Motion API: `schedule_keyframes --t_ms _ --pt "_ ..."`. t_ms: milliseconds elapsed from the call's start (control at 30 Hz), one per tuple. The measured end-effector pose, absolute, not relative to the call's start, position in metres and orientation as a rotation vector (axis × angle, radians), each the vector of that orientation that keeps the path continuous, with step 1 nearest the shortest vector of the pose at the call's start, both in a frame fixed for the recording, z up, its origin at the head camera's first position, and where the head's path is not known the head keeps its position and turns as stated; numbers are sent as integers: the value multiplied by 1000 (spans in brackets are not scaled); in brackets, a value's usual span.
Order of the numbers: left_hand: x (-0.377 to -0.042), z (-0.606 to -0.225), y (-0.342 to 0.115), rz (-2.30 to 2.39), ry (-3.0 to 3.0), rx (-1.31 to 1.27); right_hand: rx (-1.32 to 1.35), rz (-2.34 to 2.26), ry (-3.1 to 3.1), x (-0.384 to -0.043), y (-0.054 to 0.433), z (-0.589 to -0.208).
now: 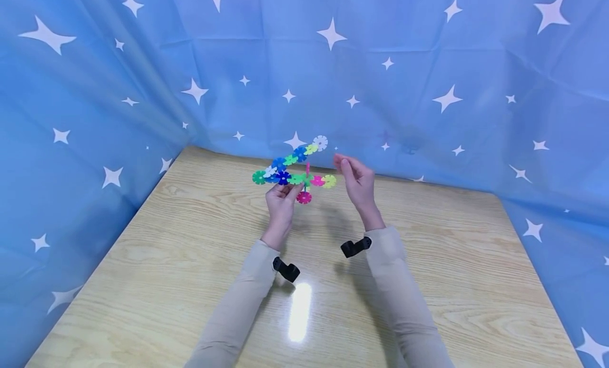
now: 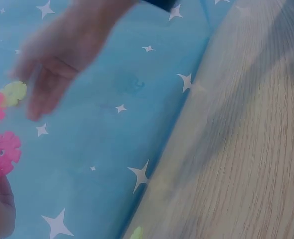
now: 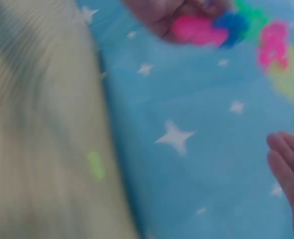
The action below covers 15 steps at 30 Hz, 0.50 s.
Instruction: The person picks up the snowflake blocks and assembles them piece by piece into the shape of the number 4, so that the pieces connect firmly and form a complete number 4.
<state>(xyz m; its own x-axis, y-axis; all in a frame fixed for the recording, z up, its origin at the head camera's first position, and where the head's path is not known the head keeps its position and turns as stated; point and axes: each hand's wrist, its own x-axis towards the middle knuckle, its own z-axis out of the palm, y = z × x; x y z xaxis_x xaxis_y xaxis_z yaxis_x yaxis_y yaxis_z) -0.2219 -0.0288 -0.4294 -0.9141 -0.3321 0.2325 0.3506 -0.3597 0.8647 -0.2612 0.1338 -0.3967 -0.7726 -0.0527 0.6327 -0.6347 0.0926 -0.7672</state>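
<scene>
My left hand [image 1: 280, 203] pinches a chain of linked plastic snowflake discs [image 1: 283, 177] near its middle, held up above the table. Blue, green, white, yellow and pink discs make it up, and one arm slants up to a white disc [image 1: 320, 143]. A pink disc [image 1: 304, 198] hangs lowest, close by the left fingertips; the left wrist view shows this pink disc [image 2: 5, 153] right above that hand. To the right of the chain my right hand [image 1: 358, 182] is raised with extended fingers, holding nothing. Its fingers [image 3: 286, 164] stand apart from the yellow disc [image 3: 288, 79].
A light wood-grain table [image 1: 157, 273] spreads under both arms. Blue cloth with white stars [image 1: 399, 93] hangs behind and at the sides. One small yellow-green piece [image 3: 96, 165] lies on the tabletop in the right wrist view. Both sleeves carry black wrist cameras [image 1: 287, 270].
</scene>
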Motion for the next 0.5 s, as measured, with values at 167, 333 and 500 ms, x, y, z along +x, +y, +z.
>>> schedule_keyframes --t_ms 167,333,500 --pt "-222 -429 -32 -2302 -1462 -23 456 1653 -2221 -283 135 -431" --pt "-222 -430 -33 -2321 -1448 -6 372 1587 -2463 -296 131 -460" --pt "-223 -432 -34 -2330 -1423 9 357 1556 -2593 -304 122 -479"
